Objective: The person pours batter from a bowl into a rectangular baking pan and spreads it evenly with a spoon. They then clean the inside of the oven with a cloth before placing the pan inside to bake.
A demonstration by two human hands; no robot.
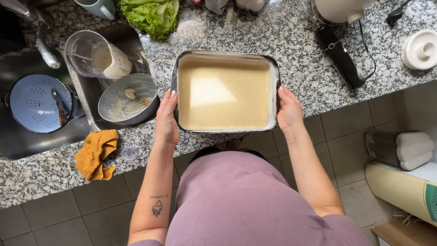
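Both forearms reach from the purple-clad torso to the counter's near edge. Left hand [166, 119] and right hand [288, 112] press flat against the short sides of a rectangular baking pan [173, 82], fingers wrapped on its rim, holding it. Filled nearly level with pale liquid batter [223, 93], the pan sits on the granite counter [300, 59] at its front edge. It likely handles heavy and slosh-prone; the rigid side rims seem the safest hold, kept level. Beside it, toward the sink [22, 141]: a used mixing bowl [129, 100], blender jug [93, 54] and orange cloth [95, 152].
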